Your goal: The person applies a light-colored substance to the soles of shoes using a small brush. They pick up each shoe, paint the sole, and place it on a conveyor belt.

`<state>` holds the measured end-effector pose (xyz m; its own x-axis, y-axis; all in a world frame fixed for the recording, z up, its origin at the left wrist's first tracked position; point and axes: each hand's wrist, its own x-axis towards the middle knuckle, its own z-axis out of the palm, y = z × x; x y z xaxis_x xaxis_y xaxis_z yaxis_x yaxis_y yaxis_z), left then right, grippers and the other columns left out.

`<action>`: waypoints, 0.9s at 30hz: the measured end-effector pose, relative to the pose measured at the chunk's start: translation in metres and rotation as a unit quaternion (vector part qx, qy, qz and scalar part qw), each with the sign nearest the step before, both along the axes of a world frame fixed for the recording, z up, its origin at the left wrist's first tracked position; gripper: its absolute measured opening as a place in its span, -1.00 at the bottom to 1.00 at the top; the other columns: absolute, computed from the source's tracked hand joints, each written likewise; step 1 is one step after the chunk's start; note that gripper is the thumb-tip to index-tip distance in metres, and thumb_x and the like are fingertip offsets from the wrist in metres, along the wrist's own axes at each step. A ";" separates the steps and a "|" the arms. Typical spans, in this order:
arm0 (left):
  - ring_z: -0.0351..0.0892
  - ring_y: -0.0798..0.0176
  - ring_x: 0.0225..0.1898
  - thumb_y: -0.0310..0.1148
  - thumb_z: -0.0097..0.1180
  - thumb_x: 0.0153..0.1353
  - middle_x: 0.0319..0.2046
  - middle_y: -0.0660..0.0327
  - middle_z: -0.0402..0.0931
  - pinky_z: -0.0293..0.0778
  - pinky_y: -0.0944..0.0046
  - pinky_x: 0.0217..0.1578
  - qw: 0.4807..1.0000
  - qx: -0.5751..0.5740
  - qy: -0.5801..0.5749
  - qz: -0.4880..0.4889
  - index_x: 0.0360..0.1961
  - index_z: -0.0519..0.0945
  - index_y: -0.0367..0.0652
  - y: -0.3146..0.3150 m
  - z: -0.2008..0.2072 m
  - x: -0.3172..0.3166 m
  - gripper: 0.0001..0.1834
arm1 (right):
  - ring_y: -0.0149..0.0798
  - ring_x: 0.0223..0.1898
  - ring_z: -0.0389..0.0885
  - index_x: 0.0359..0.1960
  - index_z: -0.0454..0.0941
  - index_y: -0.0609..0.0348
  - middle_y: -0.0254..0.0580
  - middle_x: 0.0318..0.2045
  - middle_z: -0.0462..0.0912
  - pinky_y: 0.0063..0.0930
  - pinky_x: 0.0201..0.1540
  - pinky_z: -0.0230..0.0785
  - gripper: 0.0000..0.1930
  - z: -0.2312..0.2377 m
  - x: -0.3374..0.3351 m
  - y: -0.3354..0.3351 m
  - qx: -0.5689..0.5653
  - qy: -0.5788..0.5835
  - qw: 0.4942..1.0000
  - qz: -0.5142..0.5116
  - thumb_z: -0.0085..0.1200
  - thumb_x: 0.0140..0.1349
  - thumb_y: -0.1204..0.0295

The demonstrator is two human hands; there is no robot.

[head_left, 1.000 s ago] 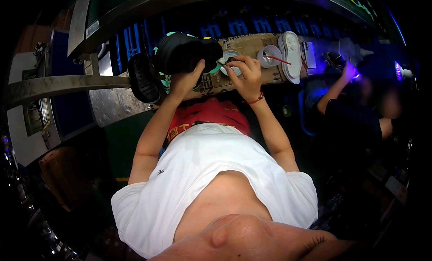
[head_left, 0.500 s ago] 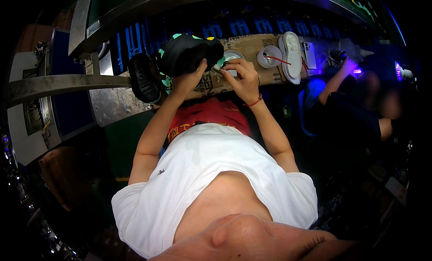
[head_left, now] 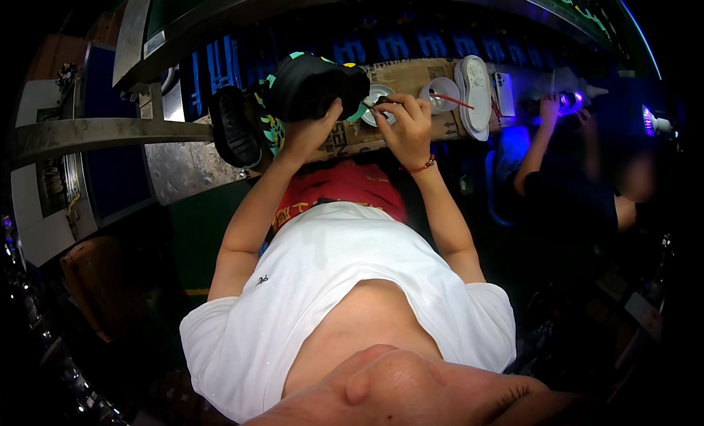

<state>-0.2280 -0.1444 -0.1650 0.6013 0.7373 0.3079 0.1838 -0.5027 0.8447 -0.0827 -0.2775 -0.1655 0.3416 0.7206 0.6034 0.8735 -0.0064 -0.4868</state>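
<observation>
My left hand point(head_left: 309, 135) grips a black shoe point(head_left: 312, 88) with teal and yellow patches, its dark opening facing me. Thumb on the near edge, the other fingers are mostly hidden behind it. My right hand point(head_left: 408, 129) pinches a small dark tool with a pale tip point(head_left: 369, 102), possibly a brush, just right of the shoe's teal end. Beneath that tool lies a round whitish dish point(head_left: 380, 116), partly covered by my fingers. Another black shoe point(head_left: 235, 129) stands left of the held one.
Cardboard point(head_left: 405, 72) covers the bench. On it stand a translucent cup point(head_left: 442, 88) with a red stick point(head_left: 458, 101) and white soles point(head_left: 478, 96). A phone point(head_left: 504, 93) lies beyond. A metal frame bar point(head_left: 95, 141) crosses at left. At right a co-worker's hand point(head_left: 548, 107) holds a violet-lit object.
My right hand has moved slightly right and down, taking the small tool from the shoe's edge to over the dish. The held shoe has shifted slightly right.
</observation>
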 end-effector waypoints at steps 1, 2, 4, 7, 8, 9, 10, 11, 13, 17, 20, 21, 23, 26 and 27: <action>0.62 0.15 -0.28 -0.29 0.20 0.10 -0.35 0.19 0.64 0.47 0.22 -0.16 1.000 0.002 0.000 0.004 -0.27 0.64 -0.21 0.000 0.000 0.000 -0.76 | -0.15 -0.28 0.47 -0.40 0.62 0.09 -0.25 -0.30 0.59 -0.36 -0.17 0.27 -0.83 -0.001 -0.001 -0.001 -0.004 0.012 1.000 0.018 0.29 -0.09 0.52; 0.62 0.15 -0.29 -0.29 0.20 0.10 -0.36 0.19 0.65 0.47 0.22 -0.17 1.000 0.003 -0.001 0.007 -0.28 0.64 -0.21 0.000 0.000 0.001 -0.77 | -0.15 -0.28 0.46 -0.40 0.62 0.09 -0.25 -0.30 0.59 -0.36 -0.17 0.27 -0.83 -0.002 -0.003 -0.002 -0.008 0.023 0.999 0.036 0.29 -0.09 0.52; 0.62 0.15 -0.30 -0.29 0.21 0.09 -0.36 0.19 0.65 0.48 0.22 -0.18 1.000 0.006 -0.001 0.011 -0.29 0.64 -0.21 0.000 -0.002 0.001 -0.77 | -0.14 -0.27 0.46 -0.40 0.62 0.09 -0.24 -0.29 0.59 -0.35 -0.16 0.28 -0.83 -0.005 -0.003 -0.003 -0.024 0.026 0.998 0.047 0.29 -0.10 0.52; 0.62 0.15 -0.30 -0.28 0.22 0.08 -0.36 0.18 0.65 0.48 0.21 -0.18 1.000 0.015 -0.002 0.012 -0.28 0.64 -0.21 0.000 -0.006 0.001 -0.76 | -0.14 -0.27 0.46 -0.40 0.62 0.09 -0.25 -0.29 0.58 -0.35 -0.16 0.28 -0.82 -0.006 -0.002 -0.001 -0.031 0.005 0.999 0.029 0.29 -0.10 0.52; 0.62 0.15 -0.29 -0.27 0.22 0.07 -0.36 0.18 0.65 0.48 0.21 -0.18 1.000 0.021 -0.007 0.011 -0.29 0.64 -0.21 0.001 -0.009 0.002 -0.75 | -0.14 -0.26 0.46 -0.40 0.62 0.09 -0.25 -0.29 0.58 -0.34 -0.16 0.28 -0.83 -0.007 0.001 0.000 -0.029 -0.010 0.999 0.012 0.29 -0.09 0.52; 0.63 0.14 -0.29 -0.27 0.22 0.07 -0.36 0.18 0.65 0.48 0.20 -0.18 1.000 0.026 -0.011 0.009 -0.29 0.64 -0.21 0.002 -0.011 0.003 -0.75 | -0.14 -0.26 0.46 -0.40 0.62 0.09 -0.24 -0.28 0.58 -0.34 -0.16 0.28 -0.83 -0.006 0.003 0.001 -0.027 -0.025 0.999 -0.006 0.28 -0.09 0.52; 0.62 0.13 -0.28 -0.27 0.22 0.07 -0.35 0.17 0.64 0.47 0.20 -0.17 1.000 0.010 0.000 0.006 -0.28 0.64 -0.22 0.000 -0.014 0.003 -0.74 | -0.16 -0.27 0.48 -0.41 0.61 0.09 -0.25 -0.30 0.58 -0.34 -0.16 0.26 -0.84 -0.006 0.003 0.000 -0.015 -0.025 0.999 -0.021 0.28 -0.09 0.51; 0.62 0.12 -0.26 -0.26 0.22 0.06 -0.33 0.17 0.64 0.47 0.20 -0.17 1.000 0.000 0.006 0.005 -0.26 0.63 -0.22 0.001 -0.012 0.004 -0.73 | -0.19 -0.28 0.51 -0.42 0.61 0.08 -0.26 -0.32 0.58 -0.34 -0.15 0.25 -0.84 -0.001 0.006 0.001 0.003 -0.029 0.999 -0.035 0.28 -0.09 0.49; 0.59 0.09 -0.19 -0.25 0.22 0.07 -0.24 0.11 0.62 0.46 0.22 -0.15 0.995 -0.095 0.017 -0.012 -0.19 0.60 -0.23 -0.002 -0.007 0.003 -0.67 | -0.20 -0.27 0.54 -0.42 0.62 0.08 -0.24 -0.31 0.60 -0.34 -0.13 0.24 -0.85 0.000 0.010 -0.005 0.038 -0.001 0.997 -0.067 0.28 -0.09 0.49; 0.55 0.16 -0.15 -0.41 0.23 -0.05 -0.21 0.07 0.58 0.44 0.23 -0.09 0.980 -0.167 -0.011 -0.104 -0.15 0.53 -0.34 0.003 0.004 0.023 -0.61 | -0.40 -0.39 0.49 -0.36 0.61 0.26 -0.23 -0.31 0.60 -0.61 -0.38 0.26 -0.88 -0.001 0.030 -0.027 0.135 0.169 0.965 -0.149 0.25 0.03 0.61; 0.49 0.17 -0.03 -0.40 0.24 -0.08 -0.10 0.06 0.53 0.38 0.26 0.02 0.957 -0.150 0.037 -0.243 0.01 0.42 -0.35 0.014 0.032 0.057 -0.44 | -0.57 -0.43 0.39 -0.35 0.59 0.32 -0.33 -0.30 0.57 -0.73 -0.43 0.20 -0.92 -0.006 0.048 -0.051 0.213 0.253 0.928 -0.168 0.21 0.12 0.60; 0.47 0.16 0.01 -0.40 0.23 -0.07 -0.09 0.05 0.51 0.36 0.25 0.06 0.952 -0.152 -0.026 -0.264 0.07 0.37 -0.34 0.017 0.042 0.072 -0.38 | -0.55 -0.45 0.40 -0.36 0.60 0.32 -0.30 -0.30 0.57 -0.71 -0.45 0.19 -0.91 -0.010 0.051 -0.062 0.198 0.256 0.924 -0.203 0.23 0.09 0.59; 0.48 0.18 0.00 -0.39 0.24 -0.05 -0.13 0.05 0.51 0.38 0.23 0.05 0.927 -0.190 -0.128 -0.296 0.13 0.29 -0.33 0.036 0.062 0.111 -0.32 | -0.54 -0.50 0.36 -0.38 0.60 0.31 -0.29 -0.30 0.57 -0.69 -0.49 0.16 -0.89 -0.010 0.053 -0.081 0.182 0.255 0.917 -0.245 0.25 0.06 0.58; 0.60 0.26 -0.28 -0.34 0.23 0.01 -0.31 0.12 0.55 0.52 0.31 -0.20 0.933 -0.223 -0.072 -0.273 0.04 0.36 -0.32 0.116 0.112 0.195 -0.43 | -0.58 -0.57 0.27 -0.39 0.60 0.30 -0.31 -0.31 0.57 -0.69 -0.54 0.09 -0.89 -0.005 0.051 -0.093 0.178 0.250 0.918 -0.252 0.26 0.06 0.57; 0.56 0.33 -0.42 -0.34 0.20 0.05 -0.36 0.14 0.55 0.49 0.37 -0.36 0.935 -0.232 -0.097 -0.250 0.01 0.39 -0.33 0.130 0.145 0.223 -0.50 | -0.58 -0.58 0.25 -0.39 0.60 0.30 -0.31 -0.31 0.57 -0.69 -0.54 0.09 -0.89 -0.005 0.052 -0.097 0.176 0.248 0.918 -0.254 0.26 0.06 0.57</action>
<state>-0.0050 -0.0140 -0.0200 0.8731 0.4597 0.1627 -0.1546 -0.0554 0.9864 -0.0311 -0.3741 -0.1706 0.8755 0.1824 0.4474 0.4711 -0.1171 -0.8743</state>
